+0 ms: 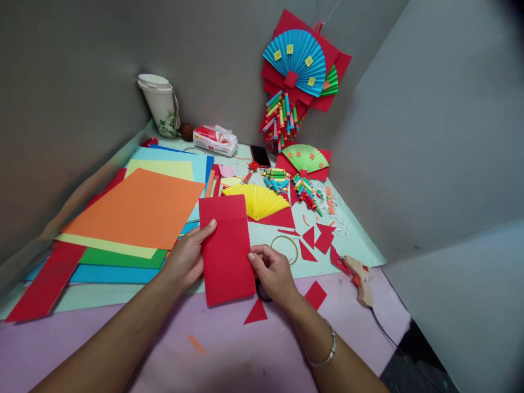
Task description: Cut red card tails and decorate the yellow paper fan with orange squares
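A red folded paper point(227, 256) is held upright above the table, a crease line crossing it near the top. My left hand point(190, 254) grips its left edge, thumb on the front and the other fingers behind. At the right edge, my right hand point(272, 270) pinches the paper between thumb and fingers. A black curved handle or ring point(263, 292) shows beneath that hand, mostly hidden. Just behind the red paper lies a yellow pleated paper fan point(257, 202) on a red sheet. Red offcuts point(256, 312) lie close to my right hand.
Coloured sheets point(139, 210) are stacked at left. A glue gun point(361, 281) lies at right, its cord trailing off the table. Farther back are a cup point(159, 103), a tissue pack point(215, 140), a phone point(260, 156), a green fan point(305, 158) and a hanging fan decoration point(298, 60).
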Motion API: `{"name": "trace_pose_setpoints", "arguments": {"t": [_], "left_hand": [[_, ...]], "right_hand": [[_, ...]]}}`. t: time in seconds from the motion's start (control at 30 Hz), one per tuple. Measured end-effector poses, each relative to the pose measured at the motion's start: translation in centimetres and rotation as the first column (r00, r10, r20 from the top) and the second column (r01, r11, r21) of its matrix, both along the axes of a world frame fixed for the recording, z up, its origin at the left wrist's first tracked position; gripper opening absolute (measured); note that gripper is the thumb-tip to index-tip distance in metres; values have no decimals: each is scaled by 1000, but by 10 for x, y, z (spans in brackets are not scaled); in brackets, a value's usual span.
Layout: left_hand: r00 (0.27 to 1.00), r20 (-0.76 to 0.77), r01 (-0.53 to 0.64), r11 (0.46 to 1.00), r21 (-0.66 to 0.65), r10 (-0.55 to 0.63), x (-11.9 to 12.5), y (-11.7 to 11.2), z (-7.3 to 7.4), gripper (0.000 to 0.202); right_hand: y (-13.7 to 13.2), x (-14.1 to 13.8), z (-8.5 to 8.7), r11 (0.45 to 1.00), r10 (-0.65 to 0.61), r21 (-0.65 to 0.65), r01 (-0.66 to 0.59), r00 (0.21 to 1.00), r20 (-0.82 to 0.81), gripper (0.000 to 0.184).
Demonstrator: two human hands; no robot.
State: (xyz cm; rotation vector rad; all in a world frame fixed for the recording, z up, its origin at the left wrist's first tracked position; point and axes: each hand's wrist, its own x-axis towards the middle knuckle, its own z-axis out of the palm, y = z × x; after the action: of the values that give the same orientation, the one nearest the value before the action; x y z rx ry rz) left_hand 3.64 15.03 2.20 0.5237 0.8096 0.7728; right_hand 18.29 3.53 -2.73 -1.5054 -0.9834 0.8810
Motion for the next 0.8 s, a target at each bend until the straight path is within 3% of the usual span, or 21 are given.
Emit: {"name": "trace_pose_setpoints", "arguments": {"t": [0.4,0.53,0.6,0.67,0.73,0.8], "left_hand": [[998,56,33,999,28,-35,-3,5,-3,26],[998,-25,56,998,35,-56,-3,3,-3,25],[997,-73,39,998,51,-35,-2,2,-2,23],[996,-93,22,997,72,-15,0,1,0,20],[996,-89,20,997,80,-12,1,1,2,19],[997,-76,-15,996,92,22,2,1,4,18]], "right_hand": [[-1,-1,9,1000,26,-11,-26,1000,0,22],[1,1,9,999,33,-15,-33,998,58,23],[1,0,11,1000,21,-23,-17,987,162,25],[-1,-4,15,1000,-17,7,16,931,366,30],[-7,-13,22,996,-76,87,30,801,593,38],[-16,-24,31,985,-128,175,0,682,720,41]]}}
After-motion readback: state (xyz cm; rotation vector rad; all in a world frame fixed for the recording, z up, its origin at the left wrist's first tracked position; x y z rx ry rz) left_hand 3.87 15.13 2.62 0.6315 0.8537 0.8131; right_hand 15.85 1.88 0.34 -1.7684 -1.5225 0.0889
